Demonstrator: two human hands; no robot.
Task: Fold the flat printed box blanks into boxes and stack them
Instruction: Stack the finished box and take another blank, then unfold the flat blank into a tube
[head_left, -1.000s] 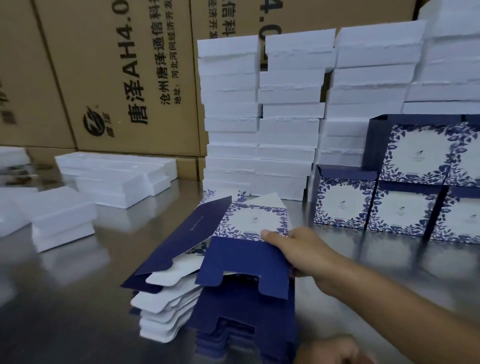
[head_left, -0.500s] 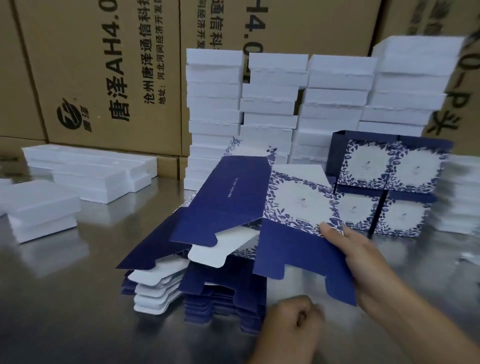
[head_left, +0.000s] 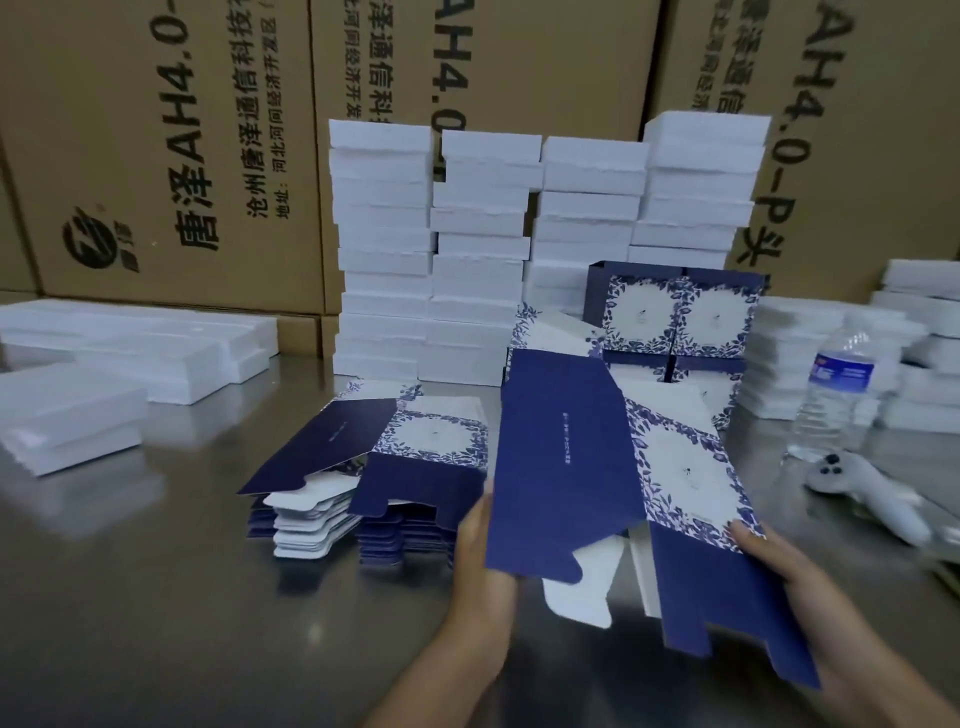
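A person holds one partly opened blank (head_left: 597, 467) upright just above a steel desk (head_left: 130, 597), front and centre. The left hand (head_left: 483, 561) grips its dark blue left panel at the edge, with the fingers hidden behind the card. The right hand (head_left: 789, 587) pinches the lower right corner, thumb on the floral white panel and fingers underneath. The blank's bottom flaps hang loose near the desk. Just left of it lies the pile (head_left: 363, 483) of flat blanks, fanned a little, its top sheet showing the same blue and floral print. Behind the held blank, finished boxes (head_left: 680, 317) stand stacked in two rows, closed, so what they hold cannot be seen. Behind them rise four tall foam stacks (head_left: 483, 249), set against big brown cartons (head_left: 156, 156) printed with black lettering that wall off the back. More low foam (head_left: 67, 415) lies at the left of the desk, well apart from the pile, and more sits at the far right. A clear bottle (head_left: 836, 395) with a blue label stands right of the boxes, and a white controller (head_left: 862, 493) lies just in front of it, near the right hand. Bare steel stretches across the front left, up to the near edge
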